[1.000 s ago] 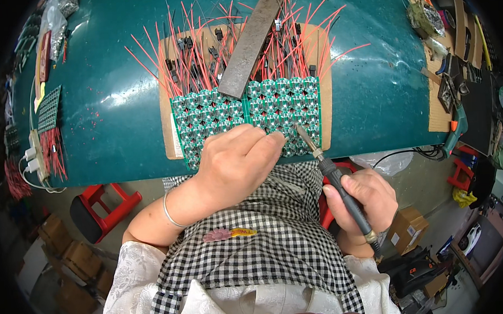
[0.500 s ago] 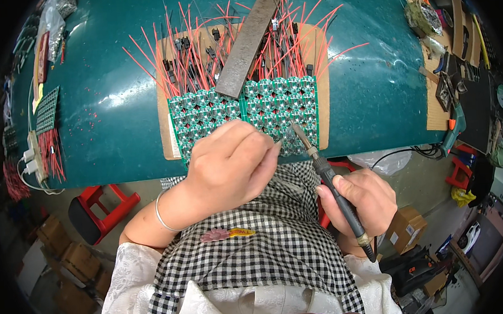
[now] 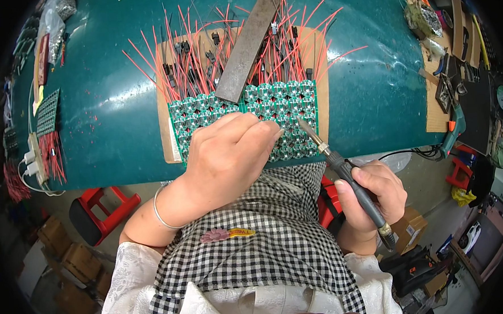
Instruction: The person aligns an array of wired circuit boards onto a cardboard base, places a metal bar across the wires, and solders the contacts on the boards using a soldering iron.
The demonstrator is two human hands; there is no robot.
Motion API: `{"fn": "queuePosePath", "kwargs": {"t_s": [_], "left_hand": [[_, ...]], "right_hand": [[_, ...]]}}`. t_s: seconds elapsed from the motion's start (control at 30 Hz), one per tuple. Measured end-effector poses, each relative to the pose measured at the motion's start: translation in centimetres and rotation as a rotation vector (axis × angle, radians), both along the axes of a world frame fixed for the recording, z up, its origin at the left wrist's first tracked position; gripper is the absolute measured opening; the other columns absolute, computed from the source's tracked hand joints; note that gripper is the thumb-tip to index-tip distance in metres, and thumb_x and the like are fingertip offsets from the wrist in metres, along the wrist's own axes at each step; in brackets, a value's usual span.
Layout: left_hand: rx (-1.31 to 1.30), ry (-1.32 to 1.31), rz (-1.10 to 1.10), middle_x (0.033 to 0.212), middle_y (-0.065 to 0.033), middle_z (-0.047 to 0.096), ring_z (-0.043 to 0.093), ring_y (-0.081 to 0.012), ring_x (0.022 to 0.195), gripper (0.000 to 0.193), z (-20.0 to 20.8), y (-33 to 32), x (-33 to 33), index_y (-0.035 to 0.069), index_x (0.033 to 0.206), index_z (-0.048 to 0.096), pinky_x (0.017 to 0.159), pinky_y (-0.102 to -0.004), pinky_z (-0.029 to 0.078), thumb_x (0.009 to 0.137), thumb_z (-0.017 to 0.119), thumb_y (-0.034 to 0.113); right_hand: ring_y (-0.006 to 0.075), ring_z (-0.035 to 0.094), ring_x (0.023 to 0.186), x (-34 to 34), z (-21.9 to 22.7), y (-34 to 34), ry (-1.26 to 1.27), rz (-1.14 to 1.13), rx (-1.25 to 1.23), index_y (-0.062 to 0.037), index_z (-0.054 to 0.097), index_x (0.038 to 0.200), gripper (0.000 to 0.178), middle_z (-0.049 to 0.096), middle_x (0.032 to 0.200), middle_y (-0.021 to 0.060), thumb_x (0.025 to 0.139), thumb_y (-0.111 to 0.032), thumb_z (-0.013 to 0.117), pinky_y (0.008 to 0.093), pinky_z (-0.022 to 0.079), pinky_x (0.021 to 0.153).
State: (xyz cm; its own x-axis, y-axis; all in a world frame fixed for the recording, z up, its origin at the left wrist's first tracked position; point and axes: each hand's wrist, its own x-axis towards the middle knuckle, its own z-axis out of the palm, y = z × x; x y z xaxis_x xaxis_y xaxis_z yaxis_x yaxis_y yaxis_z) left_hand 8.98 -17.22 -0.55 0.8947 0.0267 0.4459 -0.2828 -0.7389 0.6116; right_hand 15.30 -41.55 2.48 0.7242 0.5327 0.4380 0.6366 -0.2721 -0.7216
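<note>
Head view: your left hand (image 3: 223,158) bends over the circuit boards (image 3: 286,105), thumb and fingertips pressed together (whether on anything, cannot tell), while your right hand (image 3: 381,193) has its fingers wrapped round the soldering iron (image 3: 344,169), tip at the boards. These lie on cardboard (image 3: 323,113) near the table (image 3: 108,130) edge, partly under a metal bar (image 3: 251,46).

Bright light, seemingly from above, fills your green tabletop (image 3: 106,147), leaving white glare at ten and two o'clock. Your soldering iron (image 3: 352,186) looks reasonably sharp near the centre. Toward eight o'clock, the cardboard boxes (image 3: 79,260) sit dimmer and softer. The fisheye bends straight edges outward from you, and black swallows the corners.
</note>
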Motion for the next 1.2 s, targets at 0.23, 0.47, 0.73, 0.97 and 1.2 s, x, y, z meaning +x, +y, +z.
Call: {"fn": "queuePosePath", "kwargs": {"t_s": [0.23,0.47,0.73,0.97,1.2], "left_hand": [[-0.005,0.027,-0.001,0.067,-0.0083,0.058,0.057,-0.0246,0.056,0.019,-0.4,0.1,0.3,0.002,0.09,0.07,0.051,-0.0365,0.045,0.076,0.082,-0.002],[0.005,0.03,0.008,0.072,-0.0091,0.064,0.063,-0.0256,0.061,0.019,-1.2,0.0,0.3,0.002,0.09,0.07,0.055,-0.0362,0.049,0.076,0.082,-0.002],[-0.014,0.042,0.017,0.072,-0.0087,0.064,0.062,-0.0247,0.06,0.018,-0.8,0.0,0.2,0.002,0.087,0.069,0.054,-0.0353,0.049,0.076,0.081,-0.005],[-0.034,-0.042,0.038,0.068,-0.0076,0.061,0.057,-0.0207,0.055,0.018,0.6,1.0,0.1,0.002,0.086,0.068,0.051,-0.0326,0.045,0.076,0.081,-0.007],[0.0,0.008,0.046,0.07,-0.0079,0.063,0.059,-0.0212,0.057,0.018,0.4,1.0,0.8,0.002,0.09,0.07,0.053,-0.0329,0.046,0.077,0.08,-0.006]], "right_hand": [[0.0269,0.068,0.059,0.2,-0.5,0.9,0.021,-0.009,-0.001,0.0,0.067,0.091,0.03,0.067,0.068,0.0135,0.071,0.0,0.089,0.0345,0.053,0.054],[0.0269,0.068,0.059,0.1,-0.2,1.2,-0.01,0.03,-0.05,0.0006,0.069,0.09,0.029,0.068,0.07,0.0134,0.07,0.003,0.089,0.0336,0.054,0.053],[0.0237,0.068,0.059,0.0,0.4,1.8,-0.101,0.091,-0.166,0.0006,0.07,0.091,0.031,0.069,0.072,0.0111,0.069,0.0,0.091,0.0318,0.054,0.05],[0.0247,0.068,0.059,0.6,0.8,0.8,-0.037,0.073,-0.066,0.0003,0.069,0.092,0.03,0.069,0.071,0.0117,0.07,0.002,0.089,0.0319,0.053,0.051],[0.0251,0.066,0.056,1.3,0.1,0.7,-0.002,-0.022,0.07,0.0009,0.066,0.091,0.03,0.068,0.069,0.0132,0.069,0.002,0.087,0.0332,0.051,0.052]]}}
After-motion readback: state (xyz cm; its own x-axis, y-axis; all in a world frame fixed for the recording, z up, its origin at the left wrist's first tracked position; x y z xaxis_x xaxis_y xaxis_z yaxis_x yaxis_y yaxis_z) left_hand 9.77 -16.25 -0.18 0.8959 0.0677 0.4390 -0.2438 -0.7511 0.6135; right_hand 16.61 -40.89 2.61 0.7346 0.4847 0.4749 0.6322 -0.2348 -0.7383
